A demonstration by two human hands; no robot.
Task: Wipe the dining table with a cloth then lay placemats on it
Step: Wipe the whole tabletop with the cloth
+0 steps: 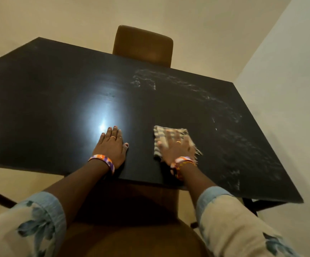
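Surface: dark, rectangular, glossy; a bright light reflection sits just ahead of the left hand's fingertips. Pale streaky smears run across the part ahead of and to the right of the right hand, out to the right edge.

Far chair: brown, upright back, across the surface from both hands. Near chair: brown, below and between the forearms, tucked against the near edge.

Sleeves: pale fabric with blue leaf print, rolled denim-blue cuffs, on both forearms.

Cloth: checked beige and grey, frayed edge, lying flat on the surface under the right hand, near the near edge.

Left hand: flat on the bare surface, fingers straight and together, palm down, holding nothing; well left of the cloth, not touching it. Striped bangle at the wrist.

Right hand: motion-blurred, spread palm-down on top of the cloth, fingers extended, pressing it. Beaded bracelets at the wrist, ring on one finger.
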